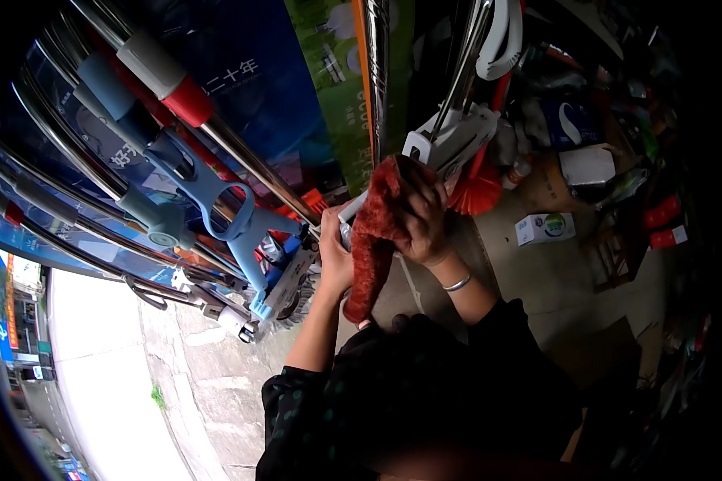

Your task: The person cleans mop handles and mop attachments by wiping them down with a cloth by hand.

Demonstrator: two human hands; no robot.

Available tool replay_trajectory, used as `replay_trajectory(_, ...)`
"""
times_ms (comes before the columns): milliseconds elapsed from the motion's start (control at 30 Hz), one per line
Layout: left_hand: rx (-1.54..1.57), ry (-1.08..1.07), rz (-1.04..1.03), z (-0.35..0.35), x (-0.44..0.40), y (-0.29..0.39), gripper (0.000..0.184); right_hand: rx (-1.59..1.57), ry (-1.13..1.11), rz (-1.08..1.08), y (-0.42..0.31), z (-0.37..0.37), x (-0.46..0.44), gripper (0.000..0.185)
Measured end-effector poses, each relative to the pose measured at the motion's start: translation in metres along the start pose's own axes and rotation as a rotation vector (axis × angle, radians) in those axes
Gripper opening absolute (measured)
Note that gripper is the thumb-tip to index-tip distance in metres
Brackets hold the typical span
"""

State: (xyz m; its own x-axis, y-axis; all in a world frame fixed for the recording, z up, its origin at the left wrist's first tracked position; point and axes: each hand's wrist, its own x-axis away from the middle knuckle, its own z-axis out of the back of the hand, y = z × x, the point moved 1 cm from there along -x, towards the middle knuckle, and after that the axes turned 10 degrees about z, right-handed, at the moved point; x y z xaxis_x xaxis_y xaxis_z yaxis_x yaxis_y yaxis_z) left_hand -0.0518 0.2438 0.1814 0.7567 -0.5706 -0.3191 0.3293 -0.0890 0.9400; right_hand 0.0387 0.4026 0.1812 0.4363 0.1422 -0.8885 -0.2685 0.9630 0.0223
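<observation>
A dark red, plush-looking cloth (371,256) hangs in front of me, with its lower end near my black clothing. My right hand (423,218) is closed on its upper part, fingers bent over the fabric; a bracelet circles that wrist. Just left of the cloth, my left hand (334,250) is raised and closed around a pale object (351,210). Most of that object is hidden by the fingers and the cloth, so its kind does not show. Behind both hands rises a shiny metal pole (379,88).
Mops with metal handles and a light blue plastic frame (229,212) crowd the left. A white mop head (449,140) and red bristles (477,191) stand behind my right hand. A small white box (545,228) sits on the tiled floor. Bright pavement (104,361) lies lower left.
</observation>
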Motion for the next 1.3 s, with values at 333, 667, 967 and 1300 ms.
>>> replay_trajectory(333, -0.02, -0.027, -0.033, -0.003, -0.003, -0.002, 0.054, -0.006, 0.121, -0.184, -0.025, -0.001, -0.025, 0.036)
replay_trajectory(667, 0.027, -0.046, -0.027, 0.0, -0.003, -0.013, 0.062, -0.021, -0.266, 0.08, -0.018, -0.001, -0.084, 0.016)
replay_trajectory(967, 0.129, 0.045, -0.15, -0.005, -0.002, -0.015, 0.061, -0.049, -0.492, 0.073, -0.009, 0.003, -0.092, 0.015)
replay_trajectory(1300, 0.003, -0.115, -0.251, -0.021, 0.011, -0.048, 0.042, -0.172, -0.392, 0.218, -0.03, 0.0, -0.075, 0.03)
